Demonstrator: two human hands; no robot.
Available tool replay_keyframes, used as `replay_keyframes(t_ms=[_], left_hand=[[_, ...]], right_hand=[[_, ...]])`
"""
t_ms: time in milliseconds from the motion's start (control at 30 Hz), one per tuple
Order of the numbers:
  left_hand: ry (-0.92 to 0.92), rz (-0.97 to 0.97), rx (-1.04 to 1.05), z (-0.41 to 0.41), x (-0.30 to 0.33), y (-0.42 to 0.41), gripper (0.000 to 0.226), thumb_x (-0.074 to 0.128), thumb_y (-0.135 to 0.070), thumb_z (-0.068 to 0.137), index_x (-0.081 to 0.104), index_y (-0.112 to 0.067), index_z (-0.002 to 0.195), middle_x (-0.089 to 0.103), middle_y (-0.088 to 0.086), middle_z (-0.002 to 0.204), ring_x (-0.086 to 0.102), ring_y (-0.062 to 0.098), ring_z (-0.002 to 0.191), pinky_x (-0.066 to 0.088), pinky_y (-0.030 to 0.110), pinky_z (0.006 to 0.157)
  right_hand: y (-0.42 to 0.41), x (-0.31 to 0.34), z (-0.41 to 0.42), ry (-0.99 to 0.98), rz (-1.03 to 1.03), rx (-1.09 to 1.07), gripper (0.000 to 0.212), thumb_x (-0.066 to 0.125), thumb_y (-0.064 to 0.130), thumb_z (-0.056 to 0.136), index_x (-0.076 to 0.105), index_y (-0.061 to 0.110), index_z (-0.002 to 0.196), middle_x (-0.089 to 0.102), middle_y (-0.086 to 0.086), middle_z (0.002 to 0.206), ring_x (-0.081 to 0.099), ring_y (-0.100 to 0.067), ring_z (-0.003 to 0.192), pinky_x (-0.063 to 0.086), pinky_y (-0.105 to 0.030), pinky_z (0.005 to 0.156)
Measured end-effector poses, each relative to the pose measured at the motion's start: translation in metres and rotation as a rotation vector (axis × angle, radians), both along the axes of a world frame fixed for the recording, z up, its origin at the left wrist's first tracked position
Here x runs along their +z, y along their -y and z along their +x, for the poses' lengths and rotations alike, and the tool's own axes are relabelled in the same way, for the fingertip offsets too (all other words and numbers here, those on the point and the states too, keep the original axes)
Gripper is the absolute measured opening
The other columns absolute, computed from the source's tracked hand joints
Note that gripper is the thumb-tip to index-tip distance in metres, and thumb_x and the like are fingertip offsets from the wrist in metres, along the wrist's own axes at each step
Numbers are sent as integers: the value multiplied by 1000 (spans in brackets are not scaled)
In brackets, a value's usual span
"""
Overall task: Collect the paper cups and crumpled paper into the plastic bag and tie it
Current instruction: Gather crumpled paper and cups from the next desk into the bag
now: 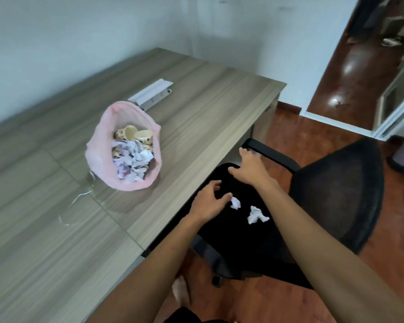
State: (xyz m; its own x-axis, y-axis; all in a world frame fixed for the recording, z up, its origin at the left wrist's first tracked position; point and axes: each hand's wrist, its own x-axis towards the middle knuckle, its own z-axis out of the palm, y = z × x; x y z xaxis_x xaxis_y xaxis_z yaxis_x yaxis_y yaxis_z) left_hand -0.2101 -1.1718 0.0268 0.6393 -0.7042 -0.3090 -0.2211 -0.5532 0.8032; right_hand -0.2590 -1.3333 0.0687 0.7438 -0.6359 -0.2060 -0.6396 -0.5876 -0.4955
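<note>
This looks like a home office room: a long wooden table, a black office chair, and shiny wood floor.

head view, angled down, close over desk

Crumpled paper hides lower cups

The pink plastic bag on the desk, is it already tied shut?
No, the pink plastic bag lies open on the desk, with paper cups and crumpled paper showing inside.
</note>
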Motion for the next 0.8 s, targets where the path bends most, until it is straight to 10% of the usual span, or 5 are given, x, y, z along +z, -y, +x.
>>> replay_keyframes(t_ms=[400,567,667,800], left_hand=[[774,-4,757,215,26,-117,44,76,-29,73,64,-11,110,60,15,112,53,38,105,45,44,88],[596,125,791,290,35,-137,70,78,-45,73,55,-13,130,57,10,128,46,33,121,40,42,97],[483,164,718,322,30,-140,62,77,-44,75,56,-18,128,67,0,120,55,28,119,43,36,93],[380,158,708,358,32,-135,29,71,-33,82,73,-21,109,74,2,109,65,25,106,43,27,79]], right_hand=[[-103,-51,212,9,393,34,71,56,45,92,39,1,145,48,-15,146,50,-31,130,44,-36,103],[-119,-78,259,-5,523,-57,54,60,42,90,55,1,125,63,-15,120,65,-32,101,55,-35,72],[-117,-90,275,41,418,-99,23,59,27,89,58,10,73,62,-6,74,61,-25,70,42,-23,52],[-98,-86,280,224,334,-311,25,61,13,86,53,12,62,59,-4,65,60,-27,68,47,-27,64]])
